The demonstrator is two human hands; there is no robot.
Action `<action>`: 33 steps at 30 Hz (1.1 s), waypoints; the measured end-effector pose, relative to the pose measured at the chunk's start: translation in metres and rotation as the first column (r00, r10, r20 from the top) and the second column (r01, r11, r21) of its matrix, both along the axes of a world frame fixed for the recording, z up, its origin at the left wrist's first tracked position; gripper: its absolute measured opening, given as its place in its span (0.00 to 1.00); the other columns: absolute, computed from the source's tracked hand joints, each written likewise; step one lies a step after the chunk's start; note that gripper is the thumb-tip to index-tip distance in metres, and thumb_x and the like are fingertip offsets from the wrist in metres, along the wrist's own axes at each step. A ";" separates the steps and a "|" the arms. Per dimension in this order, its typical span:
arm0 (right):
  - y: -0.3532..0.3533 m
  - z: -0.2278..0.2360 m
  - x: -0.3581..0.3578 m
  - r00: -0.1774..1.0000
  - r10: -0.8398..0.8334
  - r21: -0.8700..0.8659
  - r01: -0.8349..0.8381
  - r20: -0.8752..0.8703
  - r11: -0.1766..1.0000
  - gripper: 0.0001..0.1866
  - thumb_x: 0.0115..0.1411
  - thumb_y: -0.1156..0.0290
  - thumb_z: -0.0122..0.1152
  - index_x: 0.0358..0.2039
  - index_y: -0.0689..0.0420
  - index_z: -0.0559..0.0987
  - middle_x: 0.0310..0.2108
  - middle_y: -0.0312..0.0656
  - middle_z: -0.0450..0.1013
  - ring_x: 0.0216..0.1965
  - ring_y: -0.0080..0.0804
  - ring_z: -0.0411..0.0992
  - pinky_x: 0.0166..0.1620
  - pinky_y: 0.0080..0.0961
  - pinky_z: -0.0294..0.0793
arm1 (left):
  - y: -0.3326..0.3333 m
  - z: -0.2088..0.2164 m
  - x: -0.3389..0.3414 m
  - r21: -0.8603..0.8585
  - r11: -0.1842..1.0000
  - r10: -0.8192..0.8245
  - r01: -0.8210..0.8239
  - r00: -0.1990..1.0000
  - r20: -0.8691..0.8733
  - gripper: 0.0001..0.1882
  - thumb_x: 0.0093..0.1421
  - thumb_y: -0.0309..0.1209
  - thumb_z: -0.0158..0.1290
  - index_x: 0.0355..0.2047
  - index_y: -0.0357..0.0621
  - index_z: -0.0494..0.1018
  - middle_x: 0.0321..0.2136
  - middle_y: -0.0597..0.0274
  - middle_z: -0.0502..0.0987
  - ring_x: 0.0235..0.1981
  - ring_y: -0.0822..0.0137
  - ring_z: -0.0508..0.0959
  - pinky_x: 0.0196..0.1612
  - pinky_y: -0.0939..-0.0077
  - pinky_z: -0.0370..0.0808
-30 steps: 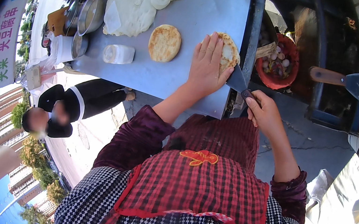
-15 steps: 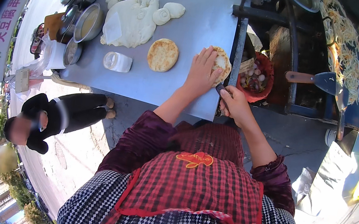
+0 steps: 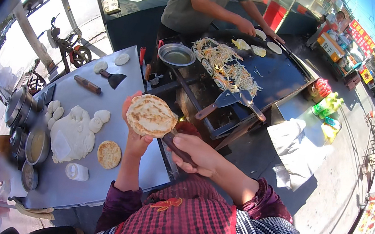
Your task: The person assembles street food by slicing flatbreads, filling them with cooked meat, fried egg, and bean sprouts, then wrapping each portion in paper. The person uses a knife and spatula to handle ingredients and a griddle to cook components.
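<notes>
Raised off the metal table (image 3: pixel 99 196), a browned round flatbread (image 3: pixel 152 115) rests in my left hand (image 3: pixel 136 144), whose fingers wrap round its edge from beneath. My right hand (image 3: pixel 198 154) grips the dark handle of a knife (image 3: pixel 180 149) at the bread's right edge. The blade is hidden, and I cannot tell how deep it sits in the bread. Another browned flatbread (image 3: pixel 109 154) lies on the table left of my left arm. Beyond it spreads a slab of pale dough (image 3: pixel 73 135), with dough pieces beside it.
Pots and bowls (image 3: pixel 37 145) line the table's left side, near a white jar (image 3: pixel 77 172). A rolling pin (image 3: pixel 87 84) and a scraper (image 3: pixel 113 79) lie farther back. Two spatulas (image 3: pixel 222 100) rest by shredded food (image 3: pixel 228 67) on the griddle (image 3: pixel 283 76), where a co-worker's hands (image 3: pixel 247 27) work.
The flatbread has come up off the table in my left hand, with the knife at its edge. My view has swung right and up, bringing the griddle and co-worker into sight.
</notes>
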State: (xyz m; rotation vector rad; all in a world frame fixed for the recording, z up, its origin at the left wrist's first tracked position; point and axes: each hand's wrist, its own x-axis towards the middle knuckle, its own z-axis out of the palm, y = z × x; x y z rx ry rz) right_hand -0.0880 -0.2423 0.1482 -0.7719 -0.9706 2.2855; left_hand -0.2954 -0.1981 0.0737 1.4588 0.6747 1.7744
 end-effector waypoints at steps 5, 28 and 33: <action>0.006 0.027 0.038 0.992 -0.117 0.164 0.110 0.036 0.980 0.20 0.75 0.53 0.47 0.42 0.60 0.73 0.21 0.36 0.70 0.12 0.15 0.60 0.14 0.13 0.55 | 0.017 0.043 0.038 0.006 0.994 -0.106 0.106 0.994 -0.024 0.74 0.41 0.68 0.68 0.74 0.55 0.33 0.73 0.45 0.43 0.70 0.50 0.58 0.67 0.53 0.66; 0.238 0.080 0.356 0.999 -0.053 0.367 0.048 0.002 0.929 0.20 0.70 0.63 0.59 0.57 0.57 0.67 0.27 0.35 0.71 0.17 0.14 0.62 0.19 0.11 0.59 | 0.209 0.137 0.349 0.111 0.993 -0.062 0.050 0.992 0.107 0.58 0.52 0.61 0.66 0.72 0.52 0.45 0.69 0.43 0.53 0.62 0.49 0.69 0.63 0.52 0.70; 0.279 0.106 0.397 0.663 -0.665 0.890 -0.456 0.345 0.008 0.20 0.61 0.65 0.65 0.51 0.55 0.72 0.32 0.46 0.74 0.37 0.47 0.77 0.38 0.41 0.77 | 0.245 0.094 0.360 -0.040 0.873 -0.386 0.487 0.738 0.553 0.39 0.68 0.58 0.49 0.71 0.55 0.53 0.65 0.45 0.64 0.62 0.45 0.71 0.58 0.41 0.74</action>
